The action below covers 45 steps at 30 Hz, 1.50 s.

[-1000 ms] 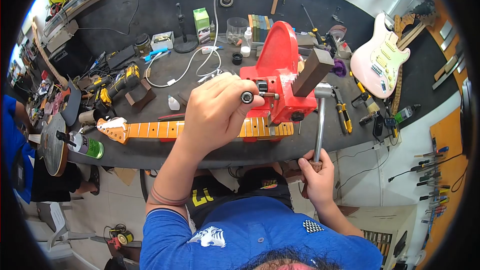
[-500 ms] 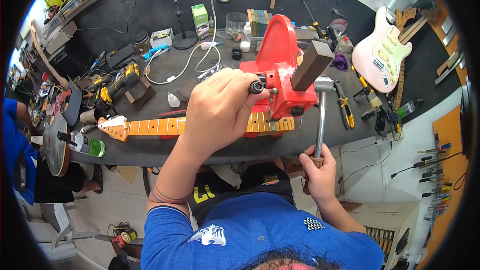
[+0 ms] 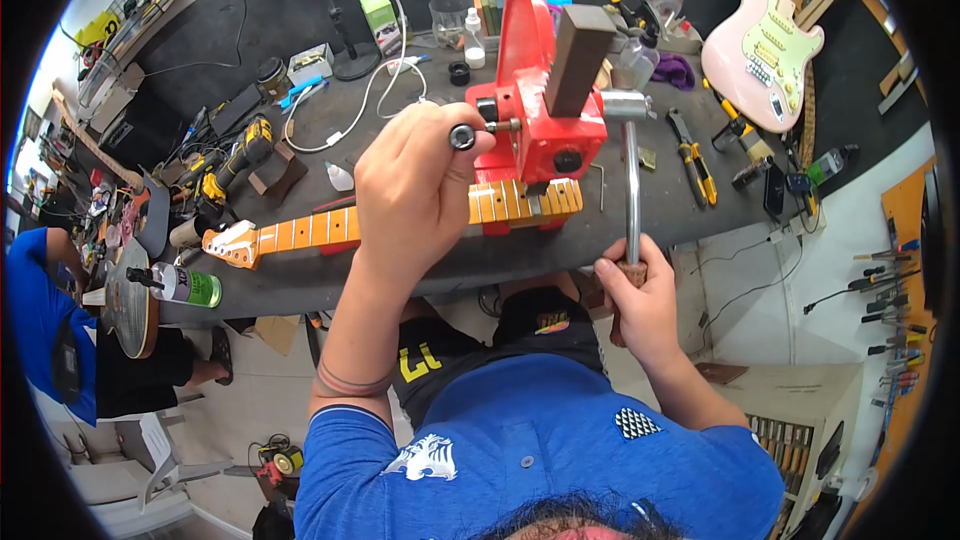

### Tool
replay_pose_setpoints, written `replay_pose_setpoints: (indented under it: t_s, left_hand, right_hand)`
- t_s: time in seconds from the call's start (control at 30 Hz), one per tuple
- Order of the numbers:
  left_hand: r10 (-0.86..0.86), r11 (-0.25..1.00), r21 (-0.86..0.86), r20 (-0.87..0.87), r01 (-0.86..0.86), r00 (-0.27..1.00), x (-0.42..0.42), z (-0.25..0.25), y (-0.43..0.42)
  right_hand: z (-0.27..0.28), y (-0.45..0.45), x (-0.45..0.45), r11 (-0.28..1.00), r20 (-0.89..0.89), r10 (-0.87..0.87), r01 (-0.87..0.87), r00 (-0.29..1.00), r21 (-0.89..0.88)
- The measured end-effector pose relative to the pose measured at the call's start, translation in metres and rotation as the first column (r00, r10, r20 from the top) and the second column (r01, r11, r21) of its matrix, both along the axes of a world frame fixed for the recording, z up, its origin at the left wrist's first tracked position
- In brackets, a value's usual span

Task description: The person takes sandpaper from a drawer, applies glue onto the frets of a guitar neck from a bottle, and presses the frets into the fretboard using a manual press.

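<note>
My left hand [image 3: 415,180] is closed in a fist beside a red arbor press [image 3: 565,145]. Out of the fist pokes a black round-ended handle [image 3: 461,137]; the rest of it is hidden by my fingers. With my right hand [image 3: 643,295], I grip the wooden end of the press's metal lever [image 3: 631,190], which points down toward me. A square dark steel ram [image 3: 580,60] rises through the press head. Under the head lies a fretted guitar neck [image 3: 310,230], its headstock [image 3: 233,243] to the left.
Pliers [image 3: 692,160] and an Allen key [image 3: 601,185] lie right of the press. A pink guitar body [image 3: 735,40] rests at the back right. At left are a yellow drill [image 3: 250,150], a spray bottle [image 3: 190,286] and another person in blue [image 3: 45,290].
The camera view has shifted, so the press and bench sit higher and the press further left. Both hands keep their grips, and the lever looks nearly unchanged.
</note>
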<state>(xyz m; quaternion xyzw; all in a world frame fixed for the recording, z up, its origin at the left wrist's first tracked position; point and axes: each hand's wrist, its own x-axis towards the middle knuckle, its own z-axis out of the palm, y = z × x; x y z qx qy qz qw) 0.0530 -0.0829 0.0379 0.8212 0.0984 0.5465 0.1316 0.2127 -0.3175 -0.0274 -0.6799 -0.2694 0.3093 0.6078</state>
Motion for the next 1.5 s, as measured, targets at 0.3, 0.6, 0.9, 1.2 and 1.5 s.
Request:
replay_pose_setpoints:
  t_s: [0.3,0.6,0.9,1.2,1.5]
  left_hand:
    - [-0.070,0.954,-0.272,0.201,0.124,0.977,0.004,-0.063,-0.030]
    - [-0.020,0.780,-0.625,0.010,0.022,1.000,-0.065,-0.178,-0.031]
    - [-0.062,0.844,-0.524,-0.313,-0.118,0.948,-0.053,-0.191,-0.022]
    - [0.229,0.959,-0.047,-0.452,-0.280,0.862,-0.030,-0.200,-0.036]
    - [0.321,0.928,0.002,-0.507,-0.371,0.800,-0.027,-0.202,-0.037]
  right_hand:
    - [-0.011,-0.012,0.017,0.976,-0.174,0.188,-0.166,0.967,0.138]
    - [-0.084,0.027,0.108,0.956,-0.031,0.203,-0.191,0.979,0.221]
    - [-0.097,0.080,0.174,0.991,0.748,0.130,-0.070,0.651,-0.111]
    - [-0.094,0.150,0.201,0.897,0.894,0.434,-0.141,0.108,-0.419]
    - [-0.077,0.228,0.221,0.903,0.942,0.332,-0.271,-0.052,-0.333]
